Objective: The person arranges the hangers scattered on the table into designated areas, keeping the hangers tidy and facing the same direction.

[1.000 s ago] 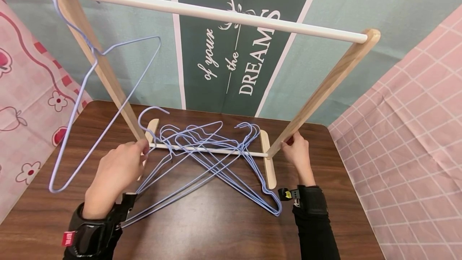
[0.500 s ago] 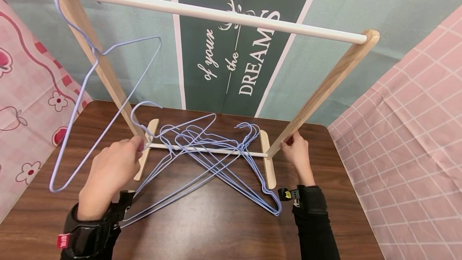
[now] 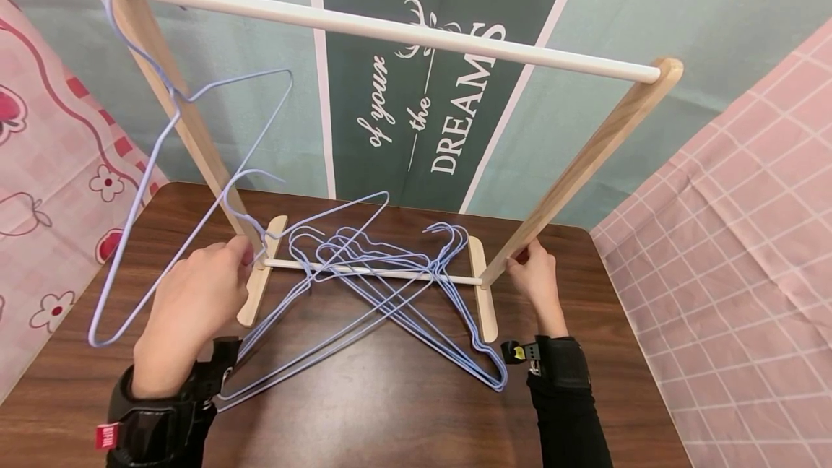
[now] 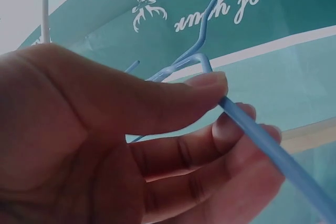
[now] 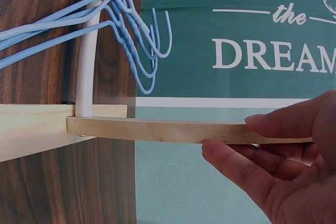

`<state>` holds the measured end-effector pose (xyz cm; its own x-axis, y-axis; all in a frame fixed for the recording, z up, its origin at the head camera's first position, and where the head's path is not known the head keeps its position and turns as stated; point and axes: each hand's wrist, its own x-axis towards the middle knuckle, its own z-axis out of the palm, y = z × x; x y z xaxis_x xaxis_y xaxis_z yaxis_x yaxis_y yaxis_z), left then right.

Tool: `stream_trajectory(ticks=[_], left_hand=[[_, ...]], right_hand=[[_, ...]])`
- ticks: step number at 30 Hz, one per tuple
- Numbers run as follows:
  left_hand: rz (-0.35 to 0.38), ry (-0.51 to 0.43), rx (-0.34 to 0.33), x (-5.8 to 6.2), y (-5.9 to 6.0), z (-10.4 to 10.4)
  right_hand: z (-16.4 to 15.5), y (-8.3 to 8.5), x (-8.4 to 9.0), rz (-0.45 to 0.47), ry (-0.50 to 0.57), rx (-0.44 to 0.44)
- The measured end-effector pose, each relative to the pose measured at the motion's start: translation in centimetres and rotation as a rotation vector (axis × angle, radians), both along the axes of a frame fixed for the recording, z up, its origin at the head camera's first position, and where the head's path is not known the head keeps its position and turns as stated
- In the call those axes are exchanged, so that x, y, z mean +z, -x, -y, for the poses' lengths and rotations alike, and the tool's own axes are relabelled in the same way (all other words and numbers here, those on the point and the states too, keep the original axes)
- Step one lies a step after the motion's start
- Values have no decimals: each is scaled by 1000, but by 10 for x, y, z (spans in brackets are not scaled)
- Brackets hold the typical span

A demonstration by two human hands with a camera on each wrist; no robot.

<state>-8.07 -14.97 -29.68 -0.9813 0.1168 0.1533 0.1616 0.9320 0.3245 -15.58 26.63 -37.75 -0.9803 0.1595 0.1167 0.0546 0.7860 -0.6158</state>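
My left hand (image 3: 198, 295) pinches a light-blue clothes hanger (image 4: 302, 184) between thumb and fingers, close to its neck. That hanger is raised beside the left post, its hook upward and one shoulder reaching right above the pile. With thumb and fingers on either side, my right hand (image 3: 536, 284) grips the lower part of the rack's right wooden post (image 3: 585, 168). Another blue hanger (image 3: 253, 76) hangs from the left end of the white top rod (image 3: 390, 29). Several more hangers (image 3: 437, 266) lie tangled on the table, across the white lower rod.
The rack stands on two wooden feet (image 3: 487, 309) on a brown wooden table (image 3: 364, 417). A green cloth with lettering (image 3: 448, 114) hangs close behind. Pink patterned cloths (image 3: 747, 237) close off both sides. The left post (image 3: 185, 118) rises near the held hanger.
My left hand has moved a little left and drawn the held hanger up and left, lifting its hook and shoulder farther from the pile. The right hand has stayed on the post.
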Motion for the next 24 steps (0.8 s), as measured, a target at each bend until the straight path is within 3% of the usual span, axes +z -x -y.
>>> stream_trajectory(ticks=[9, 24], left_hand=[[13, -36, 69, 12, 0, 2], [-68, -31, 72, 27, 3, 3]], right_hand=[[0, -1, 0, 5, 1, -4], [-1, 0, -3, -23, -9, 4]])
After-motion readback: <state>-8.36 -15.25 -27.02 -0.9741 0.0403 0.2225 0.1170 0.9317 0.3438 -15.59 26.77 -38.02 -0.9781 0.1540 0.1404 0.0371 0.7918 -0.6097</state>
